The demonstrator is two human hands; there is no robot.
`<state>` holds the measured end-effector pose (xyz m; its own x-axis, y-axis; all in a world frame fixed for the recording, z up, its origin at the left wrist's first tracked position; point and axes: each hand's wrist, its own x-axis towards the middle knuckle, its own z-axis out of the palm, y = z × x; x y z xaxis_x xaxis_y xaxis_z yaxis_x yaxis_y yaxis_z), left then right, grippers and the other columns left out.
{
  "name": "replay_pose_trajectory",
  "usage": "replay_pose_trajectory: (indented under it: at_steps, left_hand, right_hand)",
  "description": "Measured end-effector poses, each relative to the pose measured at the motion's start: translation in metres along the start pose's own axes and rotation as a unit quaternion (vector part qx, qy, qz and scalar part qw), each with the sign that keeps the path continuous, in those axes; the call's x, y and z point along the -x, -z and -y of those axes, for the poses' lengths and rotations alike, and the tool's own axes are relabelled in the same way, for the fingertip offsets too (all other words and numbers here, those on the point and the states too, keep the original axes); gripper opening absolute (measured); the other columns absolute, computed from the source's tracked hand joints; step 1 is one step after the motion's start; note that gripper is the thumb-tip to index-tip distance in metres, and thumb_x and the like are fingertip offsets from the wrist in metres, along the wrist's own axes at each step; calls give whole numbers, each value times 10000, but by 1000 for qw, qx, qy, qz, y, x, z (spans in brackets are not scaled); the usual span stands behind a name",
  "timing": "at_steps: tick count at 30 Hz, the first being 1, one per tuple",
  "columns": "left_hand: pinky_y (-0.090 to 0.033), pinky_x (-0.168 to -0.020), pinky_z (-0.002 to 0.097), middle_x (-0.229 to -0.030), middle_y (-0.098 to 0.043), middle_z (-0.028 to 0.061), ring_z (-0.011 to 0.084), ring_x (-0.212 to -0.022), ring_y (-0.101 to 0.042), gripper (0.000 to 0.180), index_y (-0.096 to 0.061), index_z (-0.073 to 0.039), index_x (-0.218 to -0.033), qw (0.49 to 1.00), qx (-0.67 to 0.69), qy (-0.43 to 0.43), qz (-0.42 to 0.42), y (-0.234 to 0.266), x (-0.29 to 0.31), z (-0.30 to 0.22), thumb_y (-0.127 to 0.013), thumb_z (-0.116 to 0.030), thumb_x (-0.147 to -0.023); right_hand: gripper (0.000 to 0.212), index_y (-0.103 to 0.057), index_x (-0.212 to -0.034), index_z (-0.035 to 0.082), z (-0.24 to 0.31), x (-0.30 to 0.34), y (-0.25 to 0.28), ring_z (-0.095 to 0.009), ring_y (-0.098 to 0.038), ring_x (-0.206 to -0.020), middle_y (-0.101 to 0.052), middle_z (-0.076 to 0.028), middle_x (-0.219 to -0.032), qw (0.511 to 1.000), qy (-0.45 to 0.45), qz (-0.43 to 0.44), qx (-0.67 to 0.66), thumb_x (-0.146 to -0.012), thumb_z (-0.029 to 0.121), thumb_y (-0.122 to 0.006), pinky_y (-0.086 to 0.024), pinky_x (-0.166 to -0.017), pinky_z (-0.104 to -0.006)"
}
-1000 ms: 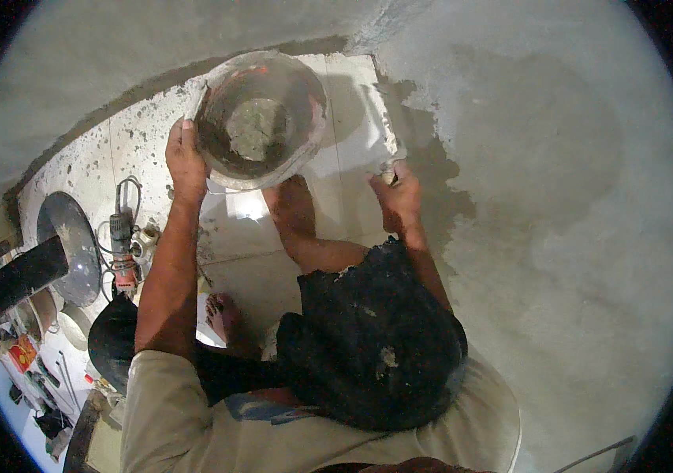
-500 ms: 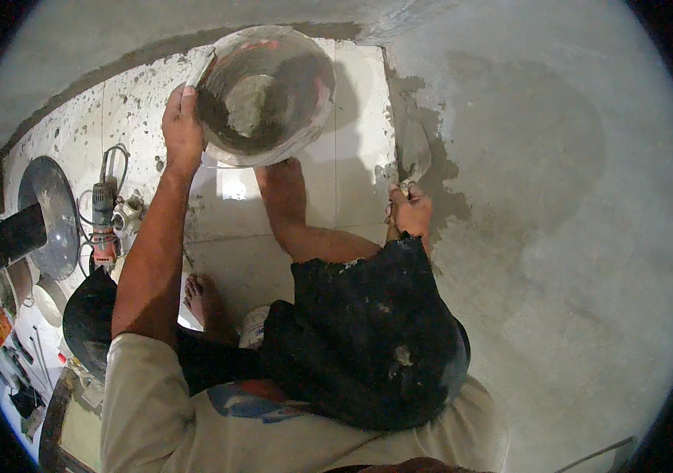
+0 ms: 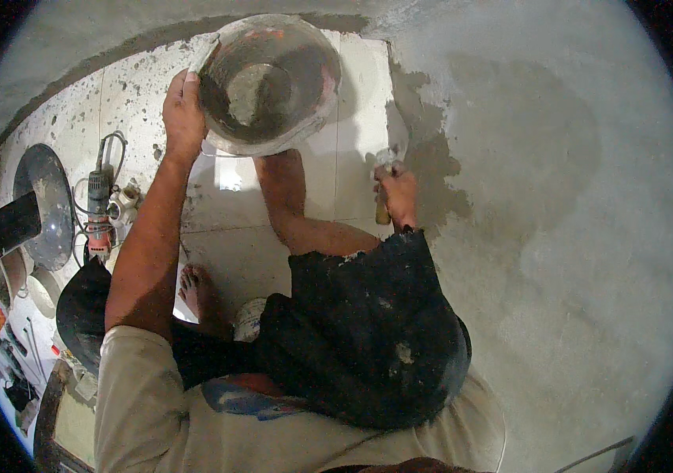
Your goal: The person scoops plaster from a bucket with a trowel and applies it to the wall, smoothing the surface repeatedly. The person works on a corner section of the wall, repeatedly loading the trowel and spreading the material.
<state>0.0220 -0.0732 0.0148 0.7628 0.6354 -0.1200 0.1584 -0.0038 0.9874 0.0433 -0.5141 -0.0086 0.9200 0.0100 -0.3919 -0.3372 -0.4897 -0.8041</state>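
My left hand (image 3: 184,114) grips the rim of a round, mortar-smeared bucket (image 3: 324,94). The bucket is tipped so that I see into it, and some wet grey mortar (image 3: 257,93) lies in the bottom. A pale, flat edge shows at the rim by my left thumb; I cannot tell whether it belongs to the bucket. My right hand (image 3: 397,193) is closed round the wooden handle of a trowel (image 3: 383,213). Its blade, hard to make out, points away from me where the white tiles (image 3: 360,185) meet the grey wall. Fresh, darker mortar (image 3: 427,165) spreads along that edge.
To my left lie a corded power tool (image 3: 98,205), a white fitting (image 3: 123,202) and a large dark round pan (image 3: 44,205). Mortar splashes dot the tiles. A smooth grey plastered surface (image 3: 541,260) fills the right side. My bare feet stand among these things.
My right hand and the trowel have shifted slightly up and left, turning so the handle shows below the hand. The bucket sits slightly higher in view, still in my left hand.
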Motion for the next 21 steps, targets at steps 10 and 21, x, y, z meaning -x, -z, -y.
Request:
replay_pose_trajectory:
  at_steps: [10, 21]
  left_hand:
    - [-478, -945, 325, -1121, -686, 100, 180, -1024, -602, 449, -644, 22, -1280, 1000, -12, 3, -4, 2, -2, -1, -506, -370, -1110]
    - [-466, -959, 323, -1097, -681, 90, 175, -1023, -595, 420, -653, 19, -1257, 1000, 21, -5, 7, -8, 0, 1, -512, -348, -1108]
  right_hand:
    - [196, -614, -900, 54, 52, -14, -9, -114, -548, -543, -588, -16, -679, 993, -2, -112, -46, -977, 200, -721, -413, -476, -320]
    - [187, -603, -921, 68, -6, -15, 2, -100, -530, -531, -591, -12, -662, 991, 26, -113, 63, -987, 199, -718, -393, -457, -300]
